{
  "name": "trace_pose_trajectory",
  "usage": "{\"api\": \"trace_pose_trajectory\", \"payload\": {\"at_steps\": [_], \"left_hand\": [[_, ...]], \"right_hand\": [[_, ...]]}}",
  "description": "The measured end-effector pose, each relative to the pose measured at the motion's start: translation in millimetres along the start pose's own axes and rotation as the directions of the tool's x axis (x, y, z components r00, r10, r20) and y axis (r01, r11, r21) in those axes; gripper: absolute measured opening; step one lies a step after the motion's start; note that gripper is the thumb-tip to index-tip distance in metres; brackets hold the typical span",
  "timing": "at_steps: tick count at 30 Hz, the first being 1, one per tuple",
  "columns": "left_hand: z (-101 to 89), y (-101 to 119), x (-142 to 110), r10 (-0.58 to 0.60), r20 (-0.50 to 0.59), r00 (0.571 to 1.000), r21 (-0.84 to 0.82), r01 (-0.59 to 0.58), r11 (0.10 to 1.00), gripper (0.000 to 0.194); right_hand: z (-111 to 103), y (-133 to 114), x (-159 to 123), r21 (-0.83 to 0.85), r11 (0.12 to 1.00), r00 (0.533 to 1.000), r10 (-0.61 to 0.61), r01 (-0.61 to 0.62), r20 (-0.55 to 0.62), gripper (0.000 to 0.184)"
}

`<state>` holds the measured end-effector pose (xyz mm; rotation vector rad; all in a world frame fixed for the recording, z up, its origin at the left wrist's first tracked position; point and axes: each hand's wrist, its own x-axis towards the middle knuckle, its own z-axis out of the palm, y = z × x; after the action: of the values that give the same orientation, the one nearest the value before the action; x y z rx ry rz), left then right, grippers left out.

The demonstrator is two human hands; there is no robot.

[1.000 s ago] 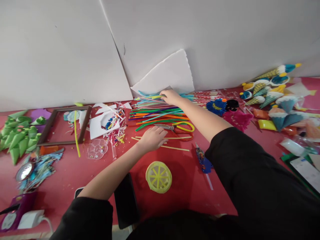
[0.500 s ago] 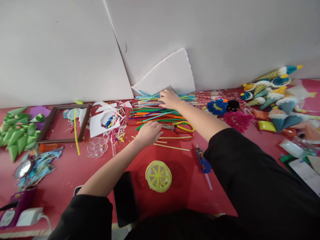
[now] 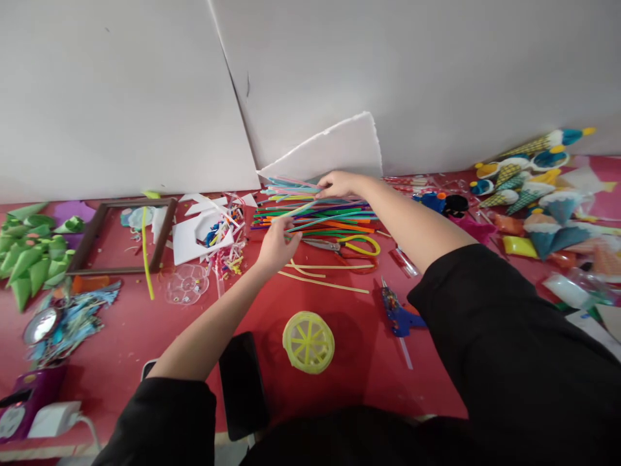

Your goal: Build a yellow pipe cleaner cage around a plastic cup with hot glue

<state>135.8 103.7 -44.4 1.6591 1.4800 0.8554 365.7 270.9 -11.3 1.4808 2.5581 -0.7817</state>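
Note:
On the red table lies a pile of coloured pipe cleaners (image 3: 334, 219), mostly green, orange, purple and blue. My right hand (image 3: 342, 186) is over the back of the pile, fingers pinched together. A pale yellow pipe cleaner (image 3: 301, 209) slants between its fingertips and my left hand (image 3: 280, 246). The left fingers are curled at the pile's left front, around the strip's lower end. Pliers (image 3: 359, 244) with yellow and red handles lie in front of the pile. Several pale strips (image 3: 330, 266) lie nearer me. A yellow lemon-slice disc (image 3: 308, 342) sits at the front middle.
A blue glue gun (image 3: 400, 314) lies right of the disc, a black phone (image 3: 243, 388) left of it. Further left are a brown frame (image 3: 87, 243), white card (image 3: 187, 243) and green cones (image 3: 36, 259). Decorated cones (image 3: 524, 181) crowd the right. A white board stands behind.
My right hand has shifted slightly right. My left hand has moved up and left into the pile's edge. A pale yellow pipe cleaner now shows between them.

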Motion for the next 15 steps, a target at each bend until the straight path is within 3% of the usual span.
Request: {"api": "trace_pose_trajectory", "payload": {"at_steps": [3, 7, 11, 15], "left_hand": [[-0.3, -2.8, 16.0, -0.164, -0.095, 0.982, -0.271, 0.133, 0.953, 0.038], [-1.6, 3.1, 24.6, -0.290, -0.111, 0.951, -0.515, 0.194, 0.835, 0.046], [-2.7, 9.6, 21.3, -0.342, -0.050, 0.939, -0.579, 0.252, 0.776, 0.036], [-6.5, 9.5, 17.4, -0.366, 0.002, 0.931, -0.574, 0.301, 0.762, 0.041]], "right_hand": [[-3.8, 2.4, -8.9, 0.059, 0.998, 1.000, -0.013, 0.012, 0.024, 0.039], [-0.7, 2.6, -14.1, 0.109, 0.994, 0.999, -0.031, 0.026, 0.044, 0.042], [-6.8, 1.2, -20.0, 0.137, 0.991, 0.999, -0.017, 0.012, 0.037, 0.038], [-30.6, 5.7, -28.4, 0.137, 0.990, 0.996, 0.042, -0.031, -0.078, 0.037]]}}
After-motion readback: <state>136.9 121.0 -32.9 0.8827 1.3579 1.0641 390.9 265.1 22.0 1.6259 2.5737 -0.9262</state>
